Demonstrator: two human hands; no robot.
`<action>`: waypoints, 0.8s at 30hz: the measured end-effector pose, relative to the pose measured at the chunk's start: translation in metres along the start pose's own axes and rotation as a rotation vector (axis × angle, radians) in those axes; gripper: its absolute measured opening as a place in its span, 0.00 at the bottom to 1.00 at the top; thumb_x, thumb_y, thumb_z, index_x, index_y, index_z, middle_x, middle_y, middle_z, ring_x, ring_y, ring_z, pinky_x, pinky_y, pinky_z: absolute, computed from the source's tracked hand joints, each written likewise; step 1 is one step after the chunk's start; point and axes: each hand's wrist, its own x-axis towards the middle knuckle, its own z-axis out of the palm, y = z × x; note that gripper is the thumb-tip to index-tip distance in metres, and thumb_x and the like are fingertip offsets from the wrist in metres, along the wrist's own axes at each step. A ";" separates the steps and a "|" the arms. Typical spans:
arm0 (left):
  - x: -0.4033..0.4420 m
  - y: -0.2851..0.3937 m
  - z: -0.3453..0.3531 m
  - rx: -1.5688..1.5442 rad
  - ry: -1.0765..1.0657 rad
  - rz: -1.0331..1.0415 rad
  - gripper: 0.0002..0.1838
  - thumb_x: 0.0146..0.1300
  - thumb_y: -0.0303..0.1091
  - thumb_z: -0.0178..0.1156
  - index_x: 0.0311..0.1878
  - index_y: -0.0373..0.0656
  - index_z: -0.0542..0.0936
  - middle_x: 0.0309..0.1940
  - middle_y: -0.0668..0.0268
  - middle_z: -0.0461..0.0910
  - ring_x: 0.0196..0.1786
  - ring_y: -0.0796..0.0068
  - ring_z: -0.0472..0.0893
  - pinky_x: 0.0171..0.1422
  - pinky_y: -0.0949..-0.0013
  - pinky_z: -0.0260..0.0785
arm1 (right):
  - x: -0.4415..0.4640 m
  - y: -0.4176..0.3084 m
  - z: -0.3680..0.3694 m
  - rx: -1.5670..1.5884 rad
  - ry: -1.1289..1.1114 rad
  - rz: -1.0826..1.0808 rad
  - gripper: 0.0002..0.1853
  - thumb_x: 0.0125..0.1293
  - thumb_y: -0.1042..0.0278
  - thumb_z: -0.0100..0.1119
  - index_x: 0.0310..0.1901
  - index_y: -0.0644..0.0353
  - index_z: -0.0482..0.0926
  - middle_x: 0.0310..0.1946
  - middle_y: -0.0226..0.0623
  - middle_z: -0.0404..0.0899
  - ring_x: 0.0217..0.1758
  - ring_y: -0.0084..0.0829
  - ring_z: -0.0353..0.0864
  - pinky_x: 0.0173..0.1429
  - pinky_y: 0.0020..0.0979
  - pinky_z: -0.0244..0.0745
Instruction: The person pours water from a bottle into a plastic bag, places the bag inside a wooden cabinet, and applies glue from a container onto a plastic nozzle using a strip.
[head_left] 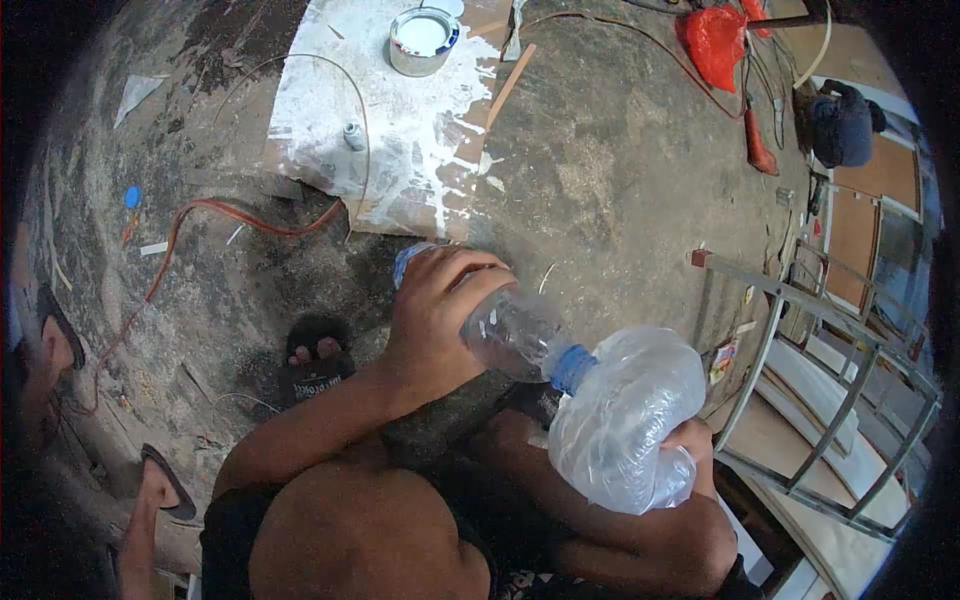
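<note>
Stained grey floor [600, 180]; metal frame [842, 408] at right.

Dressed in black clothes [232, 540], bare at the left forearm [325, 422] and knees [365, 530]; shod in an open-toed black sandal [318, 374] marked with white lettering [318, 386].

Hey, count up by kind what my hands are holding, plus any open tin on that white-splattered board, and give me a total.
Clear plastic bottle, in the left hand: 1
Clear plastic bag, in the right hand: 1
Open tin, on the splattered board: 1
Total: 3
</note>
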 end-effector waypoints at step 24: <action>-0.003 0.000 0.004 -0.008 -0.026 -0.018 0.30 0.43 0.46 0.80 0.49 0.43 0.83 0.50 0.61 0.81 0.56 0.55 0.79 0.63 0.51 0.67 | 0.000 0.001 -0.005 -0.006 -0.002 0.017 0.47 0.51 0.69 0.82 0.74 0.59 0.68 0.68 0.40 0.77 0.72 0.40 0.74 0.77 0.45 0.65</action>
